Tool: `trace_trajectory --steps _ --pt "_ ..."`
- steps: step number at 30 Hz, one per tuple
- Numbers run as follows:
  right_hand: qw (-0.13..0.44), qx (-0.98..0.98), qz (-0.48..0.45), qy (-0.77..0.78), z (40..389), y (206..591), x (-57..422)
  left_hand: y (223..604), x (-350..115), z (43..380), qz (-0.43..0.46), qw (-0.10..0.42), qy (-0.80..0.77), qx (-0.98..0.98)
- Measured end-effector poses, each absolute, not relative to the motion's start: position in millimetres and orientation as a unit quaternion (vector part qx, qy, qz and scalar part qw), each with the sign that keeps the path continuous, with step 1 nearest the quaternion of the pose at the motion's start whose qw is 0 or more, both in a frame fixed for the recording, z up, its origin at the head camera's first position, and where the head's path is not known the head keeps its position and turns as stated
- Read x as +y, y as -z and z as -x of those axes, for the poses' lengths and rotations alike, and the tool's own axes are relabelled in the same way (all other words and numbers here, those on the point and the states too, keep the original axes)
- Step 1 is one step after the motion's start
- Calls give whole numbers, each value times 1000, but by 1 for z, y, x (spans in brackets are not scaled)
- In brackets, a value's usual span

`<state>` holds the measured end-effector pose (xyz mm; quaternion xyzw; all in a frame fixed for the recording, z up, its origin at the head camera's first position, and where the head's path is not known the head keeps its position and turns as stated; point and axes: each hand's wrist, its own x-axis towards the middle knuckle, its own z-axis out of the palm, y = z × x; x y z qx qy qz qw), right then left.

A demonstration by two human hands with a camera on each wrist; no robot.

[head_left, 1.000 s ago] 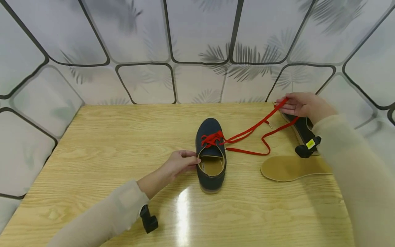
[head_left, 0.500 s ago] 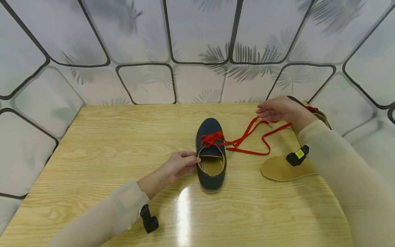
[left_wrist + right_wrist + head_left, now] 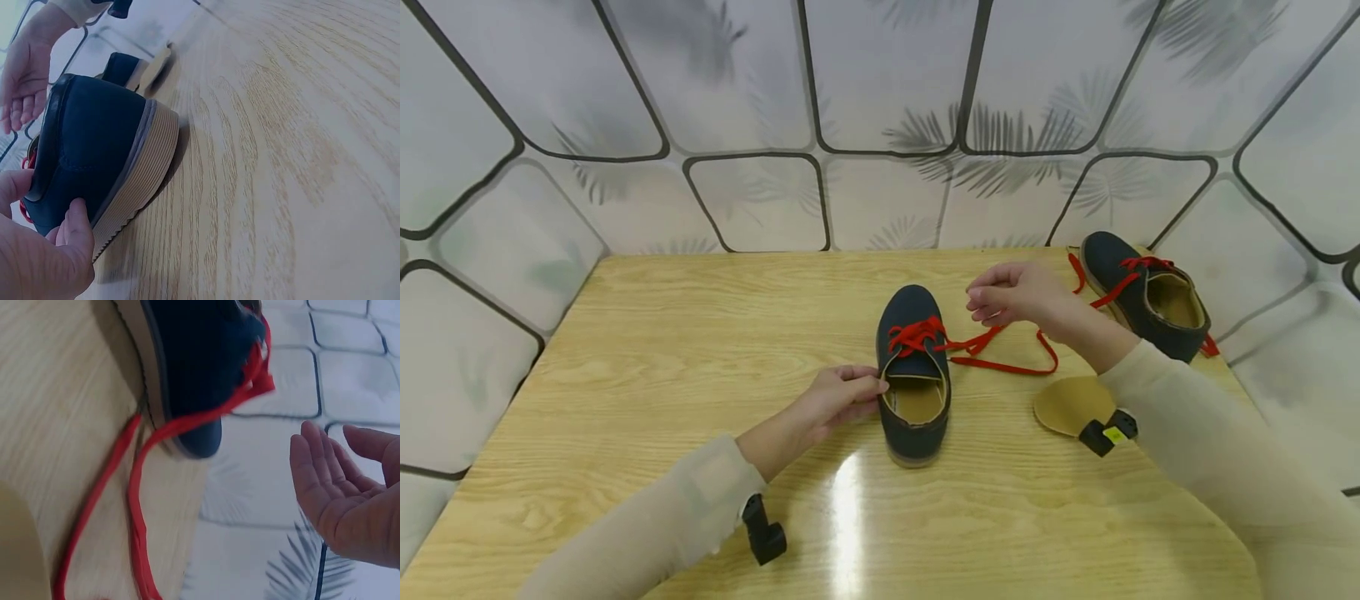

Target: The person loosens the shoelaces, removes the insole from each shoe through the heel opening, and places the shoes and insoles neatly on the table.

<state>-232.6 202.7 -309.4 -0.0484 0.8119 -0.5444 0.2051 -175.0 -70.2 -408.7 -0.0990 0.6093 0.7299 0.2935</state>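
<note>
A navy shoe [image 3: 907,310] stands upright on the wooden table, toe pointing away from me. My left hand [image 3: 831,404] pinches the left side of its opening, the thumb at the collar [image 3: 47,153] and the fingers against the outer side. Red laces [image 3: 1011,367] cross the shoe's tongue, and their loose ends trail out to the right over the table. Above those ends hovers my right hand [image 3: 1018,293], its fingers loosely bent around nothing. In the right wrist view that same hand [image 3: 350,494] is apart from the shoe and the red lace [image 3: 187,422].
A second navy shoe [image 3: 1105,254] with red laces lies at the table's far right corner. Nearer me is a tan insole [image 3: 1067,404], partly covered by my right forearm and wrist camera. A patterned curtain [image 3: 887,204] hangs along the table's back edge.
My right hand has let go of the red lace it held at the upper right and moved left and nearer, toward the shoe. The lace has dropped. My left hand keeps its place.
</note>
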Motion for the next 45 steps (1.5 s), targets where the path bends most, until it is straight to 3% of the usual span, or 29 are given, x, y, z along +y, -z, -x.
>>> trace_trajectory --steps 6,16,20,27,30,35,45 --pt "225 808 93 536 218 318 180 411 -67 175 95 282 -733 612" --pt "186 826 177 502 198 323 151 409 -67 174 97 275 -730 618" --pt "106 864 262 417 193 327 145 409 -68 174 91 280 -730 617" --pt "-144 829 514 167 189 348 142 410 -68 173 84 280 -733 614" --pt "-201 806 549 89 188 355 141 410 -67 173 88 279 -733 614" --pt "-249 802 543 5 185 359 141 410 -67 173 87 276 -730 619" --pt "-247 833 492 -58 182 366 142 410 -69 174 74 267 -723 632"
